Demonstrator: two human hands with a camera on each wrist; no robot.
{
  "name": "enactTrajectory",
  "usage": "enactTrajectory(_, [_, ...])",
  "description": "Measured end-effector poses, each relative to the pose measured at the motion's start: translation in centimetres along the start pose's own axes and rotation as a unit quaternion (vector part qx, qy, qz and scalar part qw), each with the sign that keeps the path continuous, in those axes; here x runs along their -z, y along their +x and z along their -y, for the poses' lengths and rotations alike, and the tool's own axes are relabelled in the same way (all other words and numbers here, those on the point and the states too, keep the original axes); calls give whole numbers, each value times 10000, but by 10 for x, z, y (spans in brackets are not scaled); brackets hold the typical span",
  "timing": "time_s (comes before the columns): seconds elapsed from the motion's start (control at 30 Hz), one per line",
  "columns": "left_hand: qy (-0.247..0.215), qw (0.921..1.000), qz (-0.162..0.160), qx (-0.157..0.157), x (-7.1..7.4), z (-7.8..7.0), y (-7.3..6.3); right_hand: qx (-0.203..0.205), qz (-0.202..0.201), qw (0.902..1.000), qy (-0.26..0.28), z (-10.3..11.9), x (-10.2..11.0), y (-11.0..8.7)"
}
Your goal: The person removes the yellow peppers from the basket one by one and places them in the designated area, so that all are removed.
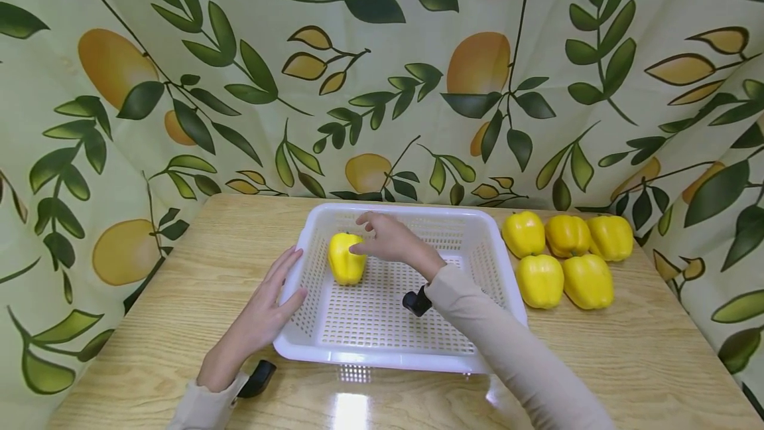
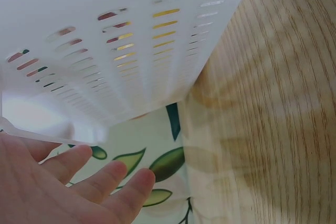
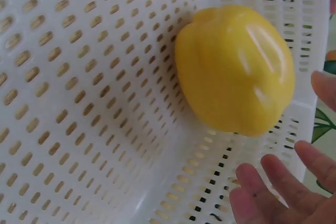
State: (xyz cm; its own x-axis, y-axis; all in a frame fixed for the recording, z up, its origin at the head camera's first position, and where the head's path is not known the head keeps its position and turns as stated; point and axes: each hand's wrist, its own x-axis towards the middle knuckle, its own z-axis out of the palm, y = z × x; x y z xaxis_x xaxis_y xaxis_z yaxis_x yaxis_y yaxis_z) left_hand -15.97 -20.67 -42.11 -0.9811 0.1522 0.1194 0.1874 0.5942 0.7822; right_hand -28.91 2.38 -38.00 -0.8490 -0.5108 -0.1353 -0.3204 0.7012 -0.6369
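A yellow bell pepper (image 1: 347, 259) lies in the left part of a white plastic basket (image 1: 394, 358) with perforated walls and floor. My right hand (image 1: 388, 237) is over the basket beside this pepper; in the right wrist view its fingers are spread and apart from the pepper (image 3: 234, 70). At the basket's left rim, my left hand (image 1: 268, 307) rests with its fingers extended along the outside and its thumb toward the rim. The left wrist view shows those fingers (image 2: 113, 182) straight beside the basket's outer wall (image 2: 142, 51).
Several yellow bell peppers (image 1: 540, 282) sit grouped on the wooden table (image 1: 650, 350) to the right of the basket. Behind the table hangs a curtain (image 1: 382, 131) printed with leaves and fruit. Each wrist carries a black device (image 1: 258, 379).
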Motion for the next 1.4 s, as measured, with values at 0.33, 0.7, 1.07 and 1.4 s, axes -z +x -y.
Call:
enactTrajectory(0.33, [-27,10000,2,-7,0,0,1,153,246,9996,-40,-6,-9,3])
enactTrajectory(0.7, [1,10000,-28,-28,0,0,2,216,411,9980,-429,-7,-15,3])
enactTrajectory(1.07, [-3,10000,-28,-9,0,0,2,282,612,9976,-138,-9,-21,3])
enactTrajectory(1.4, [-46,10000,8,11,-1,0,1,450,719,9964,-20,-9,-23,3])
